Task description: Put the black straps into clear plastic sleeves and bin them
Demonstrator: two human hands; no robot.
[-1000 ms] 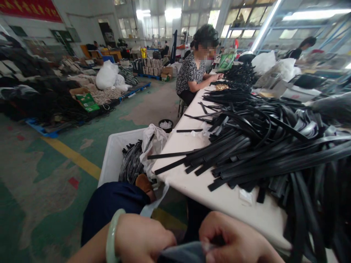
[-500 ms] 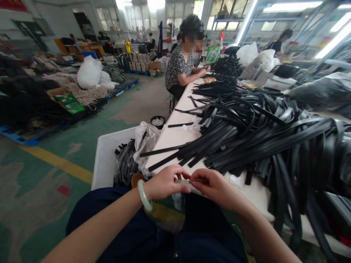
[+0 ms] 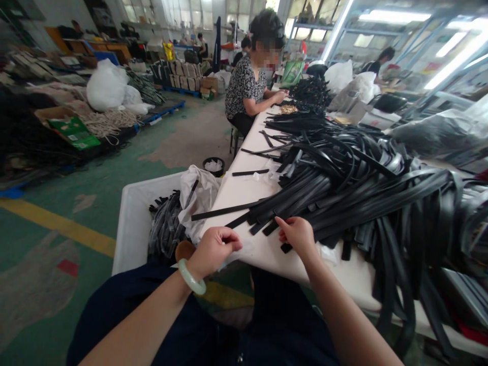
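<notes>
While shiny black strips (image 3: pixel 343 188) crowd the table (image 3: pixel 240 190), I can't tell if the left hand (image 3: pixel 213 249), curled by the bare edge, or right hand (image 3: pixel 299 234) grips.

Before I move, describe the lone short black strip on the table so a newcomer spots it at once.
Find the long pale table with the heap of black strips. Near its left edge in view, right of the small black tub, lies the short strip. Unlike the longer strips nearby, it lies apart from the heap, with pale plastic by its right end.
</notes>
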